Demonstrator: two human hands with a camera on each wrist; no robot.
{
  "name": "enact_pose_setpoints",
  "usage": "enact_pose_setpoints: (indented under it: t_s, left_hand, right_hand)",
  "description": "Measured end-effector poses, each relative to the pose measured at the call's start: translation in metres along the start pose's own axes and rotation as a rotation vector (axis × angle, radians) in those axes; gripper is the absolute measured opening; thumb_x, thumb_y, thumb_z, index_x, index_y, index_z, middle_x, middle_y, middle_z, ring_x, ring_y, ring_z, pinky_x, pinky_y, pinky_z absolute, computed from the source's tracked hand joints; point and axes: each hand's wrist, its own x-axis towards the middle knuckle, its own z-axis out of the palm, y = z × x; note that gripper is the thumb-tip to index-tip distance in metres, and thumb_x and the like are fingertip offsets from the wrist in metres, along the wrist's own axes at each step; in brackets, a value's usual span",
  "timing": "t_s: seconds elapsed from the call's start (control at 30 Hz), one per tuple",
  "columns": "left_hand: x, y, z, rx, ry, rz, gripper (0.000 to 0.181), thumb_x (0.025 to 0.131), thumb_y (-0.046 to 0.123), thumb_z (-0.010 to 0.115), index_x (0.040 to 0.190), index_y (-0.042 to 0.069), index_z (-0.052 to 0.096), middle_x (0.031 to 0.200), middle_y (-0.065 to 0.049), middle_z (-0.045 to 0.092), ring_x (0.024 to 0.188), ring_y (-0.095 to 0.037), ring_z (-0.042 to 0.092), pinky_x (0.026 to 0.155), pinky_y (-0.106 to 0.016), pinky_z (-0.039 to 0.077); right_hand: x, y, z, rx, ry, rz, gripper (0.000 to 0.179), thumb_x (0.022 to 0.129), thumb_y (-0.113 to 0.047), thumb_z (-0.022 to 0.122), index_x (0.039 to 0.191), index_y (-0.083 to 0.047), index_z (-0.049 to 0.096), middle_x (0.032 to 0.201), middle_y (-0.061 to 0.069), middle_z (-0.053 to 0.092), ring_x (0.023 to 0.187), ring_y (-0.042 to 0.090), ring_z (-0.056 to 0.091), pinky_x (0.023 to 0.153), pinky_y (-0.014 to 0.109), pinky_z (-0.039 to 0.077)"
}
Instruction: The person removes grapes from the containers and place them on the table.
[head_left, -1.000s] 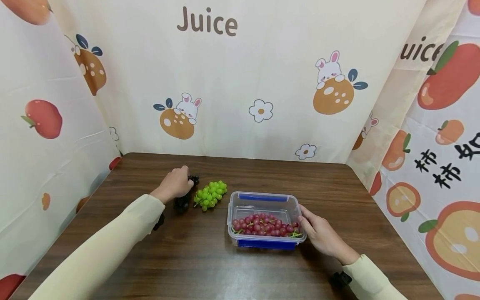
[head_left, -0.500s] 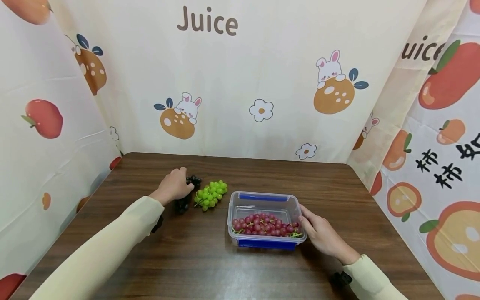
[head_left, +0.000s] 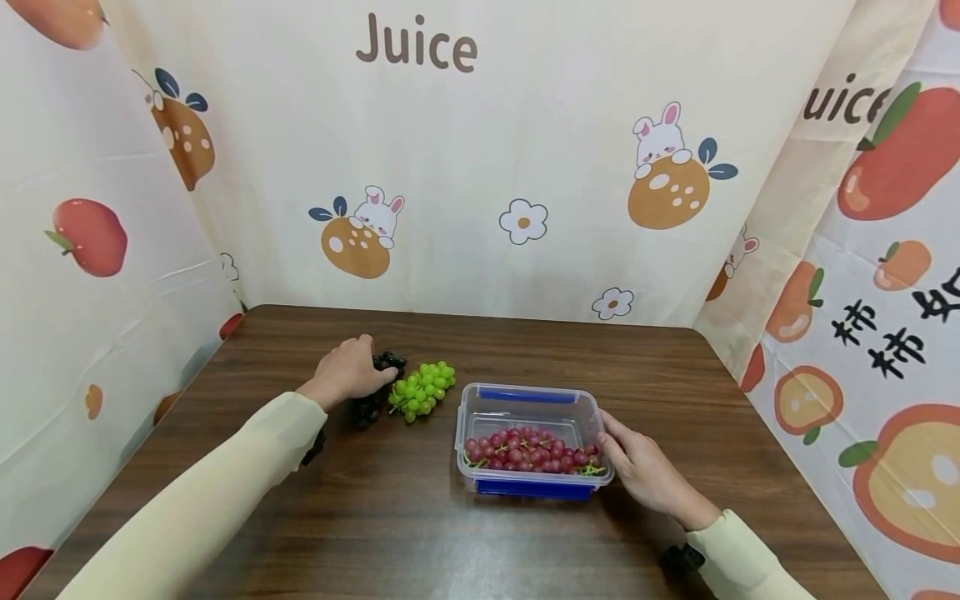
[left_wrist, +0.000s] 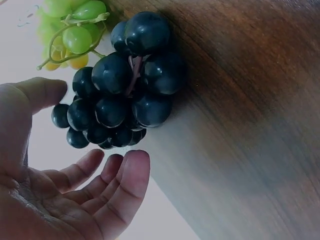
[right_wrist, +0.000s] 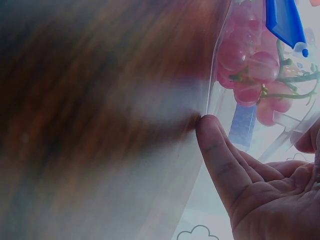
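Note:
A bunch of black grapes (left_wrist: 112, 75) lies at the left of the table. My left hand (head_left: 347, 370) is over it in the head view, hiding part of it. In the left wrist view the thumb and fingers (left_wrist: 127, 185) are spread beside the grapes, with a gap between. A bunch of green grapes (head_left: 422, 391) lies just right of the black ones. Red grapes (head_left: 517, 450) lie along the near side inside a clear plastic food container (head_left: 467, 417) with blue clips. My right hand (head_left: 647, 471) holds the container's right side, thumb at the rim and fingers along the outer wall.
All of this stands on a dark wooden table (head_left: 360, 517). Behind and beside it hang fruit-printed cloths (head_left: 465, 167). The container's lid does not show.
My left thumb has moved a little to the right, away from the fingers, and more of the black grapes shows. The right hand and the container have stayed put.

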Motion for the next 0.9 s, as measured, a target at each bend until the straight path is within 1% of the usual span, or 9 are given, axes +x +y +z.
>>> enact_pose_setpoints:
  t_s: [0.1,0.17,0.23,0.4,0.5,0.57,0.77,0.9]
  left_hand:
    - [-0.002,0.001,-0.002,-0.013,0.004,0.004,0.077,0.097,0.051,0.061,0.141,-0.011,0.046,0.13,-0.03,0.056,0.111,-0.044,0.061,0.085,-0.057,0.052]
    - [-0.003,0.002,-0.003,-0.025,0.01,0.01,0.083,0.097,0.054,0.059,0.145,-0.012,0.042,0.135,-0.032,0.054,0.116,-0.047,0.058,0.089,-0.06,0.051]
    - [-0.004,0.004,-0.004,-0.029,0.017,0.017,0.084,0.098,0.056,0.057,0.145,-0.012,0.041,0.136,-0.032,0.053,0.117,-0.047,0.058,0.09,-0.06,0.05]
    - [-0.005,0.007,-0.006,-0.028,0.051,0.038,0.082,0.098,0.056,0.056,0.144,-0.011,0.044,0.133,-0.03,0.055,0.114,-0.045,0.059,0.087,-0.059,0.051]
    - [-0.005,0.012,-0.008,-0.023,0.087,0.052,0.079,0.098,0.055,0.057,0.142,-0.01,0.046,0.131,-0.029,0.056,0.113,-0.044,0.059,0.087,-0.059,0.052]
    - [-0.005,0.016,-0.01,-0.016,0.113,0.068,0.077,0.098,0.054,0.057,0.141,-0.01,0.047,0.13,-0.029,0.057,0.112,-0.043,0.06,0.087,-0.059,0.052]
    - [-0.011,0.035,-0.017,-0.002,0.173,0.12,0.066,0.097,0.051,0.061,0.129,-0.006,0.055,0.118,-0.023,0.061,0.101,-0.038,0.063,0.079,-0.055,0.054]
    - [-0.014,0.049,-0.019,-0.008,0.204,0.155,0.061,0.096,0.051,0.062,0.124,-0.003,0.057,0.115,-0.02,0.063,0.098,-0.035,0.064,0.078,-0.053,0.055]
  right_hand:
    - [0.0,0.0,0.0,-0.006,0.001,-0.006,0.049,0.111,-0.02,0.047,0.156,-0.002,0.041,0.093,-0.001,0.068,0.078,0.009,0.058,0.071,0.028,0.047]
    - [0.0,0.0,0.001,-0.009,0.004,-0.008,0.049,0.111,-0.019,0.047,0.156,-0.002,0.041,0.091,-0.003,0.066,0.079,0.008,0.058,0.072,0.028,0.048]
    - [0.0,0.0,0.001,-0.005,0.005,-0.004,0.049,0.111,-0.02,0.047,0.156,-0.002,0.041,0.092,-0.003,0.067,0.079,0.008,0.058,0.072,0.028,0.048]
    - [0.0,0.0,0.001,0.004,0.003,0.006,0.049,0.111,-0.02,0.047,0.156,-0.003,0.041,0.098,0.0,0.07,0.079,0.009,0.059,0.071,0.028,0.048]
    - [0.0,0.0,0.0,0.003,0.007,0.001,0.048,0.111,-0.02,0.047,0.156,-0.003,0.041,0.104,0.002,0.072,0.081,0.009,0.06,0.072,0.028,0.049]
    - [0.0,0.0,0.001,0.0,0.007,-0.003,0.048,0.111,-0.02,0.047,0.155,-0.002,0.041,0.105,0.003,0.072,0.081,0.01,0.059,0.072,0.028,0.049]
    - [0.0,0.0,0.001,-0.002,0.008,-0.001,0.048,0.111,-0.02,0.047,0.155,-0.002,0.041,0.101,0.001,0.071,0.079,0.009,0.059,0.071,0.028,0.047]
    - [0.0,-0.001,0.0,0.006,0.004,0.008,0.049,0.111,-0.02,0.047,0.156,-0.002,0.041,0.097,0.0,0.069,0.079,0.009,0.058,0.07,0.028,0.046]
